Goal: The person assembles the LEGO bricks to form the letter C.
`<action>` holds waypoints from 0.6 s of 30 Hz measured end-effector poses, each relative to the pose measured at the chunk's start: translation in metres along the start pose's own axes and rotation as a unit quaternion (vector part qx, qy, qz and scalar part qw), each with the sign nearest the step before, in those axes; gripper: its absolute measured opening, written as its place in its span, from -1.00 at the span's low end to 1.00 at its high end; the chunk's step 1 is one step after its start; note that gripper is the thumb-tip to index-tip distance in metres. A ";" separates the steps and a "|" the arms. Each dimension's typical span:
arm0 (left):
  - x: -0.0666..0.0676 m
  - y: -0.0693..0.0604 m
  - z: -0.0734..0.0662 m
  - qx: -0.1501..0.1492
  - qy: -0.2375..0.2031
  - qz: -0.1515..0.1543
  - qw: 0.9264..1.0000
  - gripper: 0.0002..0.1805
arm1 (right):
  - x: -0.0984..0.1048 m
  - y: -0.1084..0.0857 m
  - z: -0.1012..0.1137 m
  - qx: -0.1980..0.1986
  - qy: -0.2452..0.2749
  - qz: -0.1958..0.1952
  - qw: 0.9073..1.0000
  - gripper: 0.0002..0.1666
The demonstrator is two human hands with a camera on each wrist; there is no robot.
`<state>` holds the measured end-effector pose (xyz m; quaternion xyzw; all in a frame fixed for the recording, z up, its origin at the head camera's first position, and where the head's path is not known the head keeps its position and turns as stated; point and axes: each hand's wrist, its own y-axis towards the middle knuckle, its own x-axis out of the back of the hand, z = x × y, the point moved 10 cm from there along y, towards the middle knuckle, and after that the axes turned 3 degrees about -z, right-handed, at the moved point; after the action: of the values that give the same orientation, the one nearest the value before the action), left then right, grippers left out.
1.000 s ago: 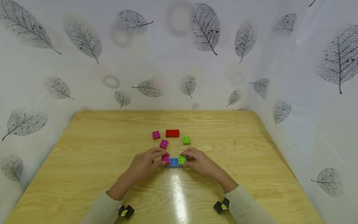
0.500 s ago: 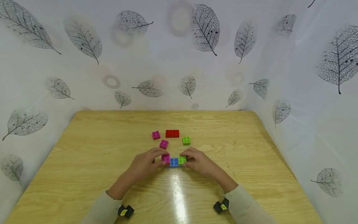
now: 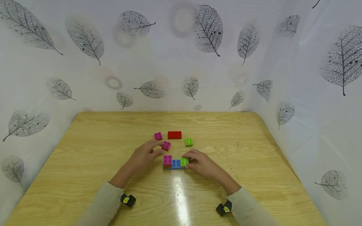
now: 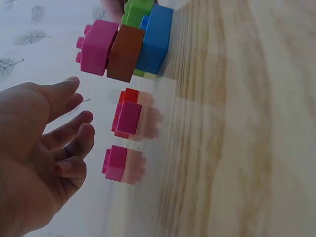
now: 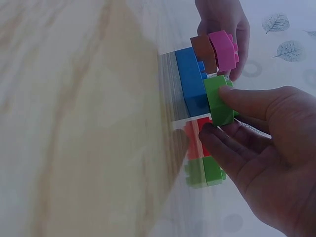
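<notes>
A long blue brick [image 5: 191,81] lies on the table. On its left end sits an orange-brown brick [image 4: 125,53], topped by a pink brick [image 3: 167,159]. A green brick [image 5: 218,101] is on the right end. My right hand [image 3: 201,162] pinches this green brick between thumb and fingers. Away from the stack, my left hand [image 3: 143,156] holds nothing, its fingers loosely bent. In the head view its fingertips are close to a loose pink brick [image 3: 167,146]; the left wrist view shows a gap between the hand and the bricks.
Behind the stack lie another pink brick [image 3: 158,136], a red brick [image 3: 174,135] and a second green brick [image 3: 189,142]. The wooden table [image 3: 226,128] ends at a leaf-patterned white sheet [image 3: 169,62] at the back and sides.
My left hand has let go of the pink brick on the stack and moved back, toward the loose pink brick. My right hand has stayed in place on the green brick.
</notes>
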<state>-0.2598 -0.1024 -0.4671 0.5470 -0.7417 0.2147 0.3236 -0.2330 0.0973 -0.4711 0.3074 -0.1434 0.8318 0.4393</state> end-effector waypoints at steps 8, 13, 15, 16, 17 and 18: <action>-0.005 0.025 0.012 0.010 0.046 -0.003 0.999 -0.56 | -0.001 0.000 -0.005 -0.001 0.005 -0.001 1.000 -0.54; -0.013 0.035 0.015 -0.001 0.041 0.011 0.999 -0.55 | -0.001 0.000 -0.005 -0.002 0.008 -0.001 1.000 -0.55; -0.016 0.038 0.015 -0.007 0.043 0.018 0.999 -0.54 | -0.001 0.000 -0.005 -0.002 0.008 0.000 1.000 -0.55; -0.017 0.039 0.014 -0.011 0.048 0.021 0.999 -0.55 | -0.001 -0.001 -0.005 -0.003 0.009 -0.001 1.000 -0.55; -0.018 0.040 0.014 -0.015 0.054 0.023 0.998 -0.55 | -0.001 -0.001 -0.005 -0.003 0.009 -0.001 1.000 -0.55; -0.018 0.041 0.014 -0.016 0.059 0.024 0.998 -0.55 | -0.001 -0.001 -0.005 -0.002 0.009 -0.001 1.000 -0.55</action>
<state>-0.2984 -0.0869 -0.4885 0.5102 -0.7373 0.2429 0.3702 -0.2338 0.0993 -0.4754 0.2991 -0.1414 0.8339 0.4417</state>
